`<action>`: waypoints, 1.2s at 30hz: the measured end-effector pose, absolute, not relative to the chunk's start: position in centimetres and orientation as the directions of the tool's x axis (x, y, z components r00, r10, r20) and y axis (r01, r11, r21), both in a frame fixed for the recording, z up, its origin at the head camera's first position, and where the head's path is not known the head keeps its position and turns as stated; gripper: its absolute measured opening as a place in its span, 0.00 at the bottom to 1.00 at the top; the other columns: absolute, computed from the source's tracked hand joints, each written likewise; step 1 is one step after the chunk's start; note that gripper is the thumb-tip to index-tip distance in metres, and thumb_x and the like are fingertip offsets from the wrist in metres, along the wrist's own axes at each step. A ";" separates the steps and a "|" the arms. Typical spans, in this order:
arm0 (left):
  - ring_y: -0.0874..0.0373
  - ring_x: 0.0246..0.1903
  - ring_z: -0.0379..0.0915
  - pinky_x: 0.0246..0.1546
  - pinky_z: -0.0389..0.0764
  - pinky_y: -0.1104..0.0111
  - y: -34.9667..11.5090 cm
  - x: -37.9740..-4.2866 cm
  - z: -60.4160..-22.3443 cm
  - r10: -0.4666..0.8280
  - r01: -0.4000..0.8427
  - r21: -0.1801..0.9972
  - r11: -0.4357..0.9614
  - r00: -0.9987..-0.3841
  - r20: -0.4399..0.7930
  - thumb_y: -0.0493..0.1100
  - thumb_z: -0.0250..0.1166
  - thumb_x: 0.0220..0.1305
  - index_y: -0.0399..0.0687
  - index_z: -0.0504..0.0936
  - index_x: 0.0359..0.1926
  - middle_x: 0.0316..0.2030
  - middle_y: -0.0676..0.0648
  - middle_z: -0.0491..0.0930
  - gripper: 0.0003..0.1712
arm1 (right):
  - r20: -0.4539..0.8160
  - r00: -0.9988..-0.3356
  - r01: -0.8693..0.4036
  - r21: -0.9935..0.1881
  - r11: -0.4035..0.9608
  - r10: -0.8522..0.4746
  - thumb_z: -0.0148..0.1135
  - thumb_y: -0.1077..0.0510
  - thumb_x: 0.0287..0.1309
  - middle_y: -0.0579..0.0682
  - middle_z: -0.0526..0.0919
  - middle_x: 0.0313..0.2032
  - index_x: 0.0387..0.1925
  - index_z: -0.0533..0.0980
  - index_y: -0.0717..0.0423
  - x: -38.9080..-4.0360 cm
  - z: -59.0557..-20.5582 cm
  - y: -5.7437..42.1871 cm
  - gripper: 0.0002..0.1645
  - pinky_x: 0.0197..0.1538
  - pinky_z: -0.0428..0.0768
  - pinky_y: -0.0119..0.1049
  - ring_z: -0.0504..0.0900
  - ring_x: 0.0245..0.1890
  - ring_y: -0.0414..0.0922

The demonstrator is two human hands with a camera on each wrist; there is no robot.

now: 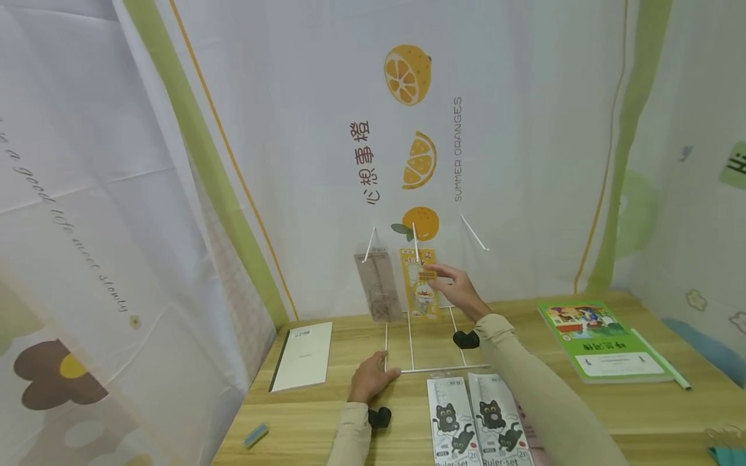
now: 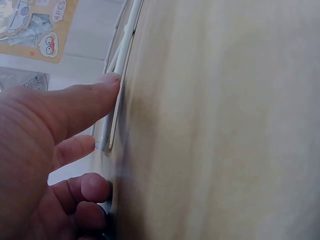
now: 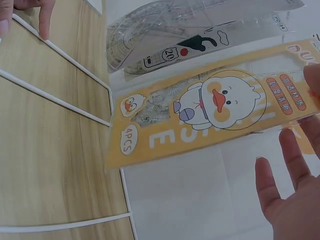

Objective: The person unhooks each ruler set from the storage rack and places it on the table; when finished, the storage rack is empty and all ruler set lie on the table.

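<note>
My right hand [image 1: 462,291] pinches the right edge of a yellow ruler-set packet [image 1: 412,290] with a duck print. This packet hangs at the middle hook [image 1: 416,239] of a white wire rack [image 1: 419,370]. In the right wrist view, the thumb lies on the duck packet [image 3: 165,125] near its top while the other fingers spread below. A clear ruler-set packet [image 1: 379,288] hangs from the left hook, and the right hook [image 1: 474,233] holds nothing. At the rack's front left corner, my left hand [image 1: 370,378] grips the base wire [image 2: 121,62] between thumb and finger.
Two cat-print ruler-set packets [image 1: 447,414] lie in front of the rack. To the right are a green book [image 1: 606,343] and a pale green stick [image 1: 661,359]. A white notebook [image 1: 303,356] and a small blue eraser [image 1: 256,435] lie to the left. Printed cloth hangs behind.
</note>
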State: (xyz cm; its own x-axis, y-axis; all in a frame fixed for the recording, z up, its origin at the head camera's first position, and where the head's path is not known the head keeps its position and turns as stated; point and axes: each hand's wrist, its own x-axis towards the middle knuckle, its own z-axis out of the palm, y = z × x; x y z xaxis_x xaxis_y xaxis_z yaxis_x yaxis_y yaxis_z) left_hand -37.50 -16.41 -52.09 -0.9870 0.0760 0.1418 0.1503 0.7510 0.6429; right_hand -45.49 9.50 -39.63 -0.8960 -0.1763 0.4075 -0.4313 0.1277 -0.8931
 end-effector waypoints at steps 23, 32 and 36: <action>0.30 0.57 0.74 0.53 0.74 0.37 -16.4 -37.3 -51.9 0.069 0.142 0.639 0.756 -0.988 0.137 0.53 0.71 0.61 0.41 0.77 0.63 0.59 0.32 0.78 0.33 | 0.524 -0.847 -0.532 -0.831 0.163 -0.090 0.68 0.61 0.63 0.60 0.84 0.44 0.49 0.83 0.65 -42.3 -40.0 9.8 0.15 0.46 0.78 0.34 0.78 0.41 0.40; 0.30 0.57 0.75 0.53 0.75 0.38 -16.3 -37.3 -51.7 0.075 0.156 0.638 0.754 -0.986 0.152 0.52 0.72 0.61 0.40 0.78 0.62 0.59 0.31 0.78 0.32 | 0.573 -0.811 -0.585 -0.791 0.182 -0.119 0.69 0.61 0.62 0.54 0.85 0.35 0.45 0.85 0.63 -41.0 -40.4 10.1 0.12 0.37 0.77 0.30 0.79 0.34 0.39; 0.29 0.56 0.75 0.52 0.75 0.37 -16.3 -37.2 -51.6 0.084 0.164 0.631 0.758 -0.984 0.155 0.52 0.71 0.62 0.39 0.77 0.62 0.58 0.30 0.79 0.32 | 0.583 -0.802 -0.598 -0.781 0.180 -0.132 0.69 0.62 0.61 0.54 0.85 0.35 0.45 0.85 0.63 -40.3 -40.5 10.2 0.12 0.39 0.78 0.31 0.79 0.33 0.39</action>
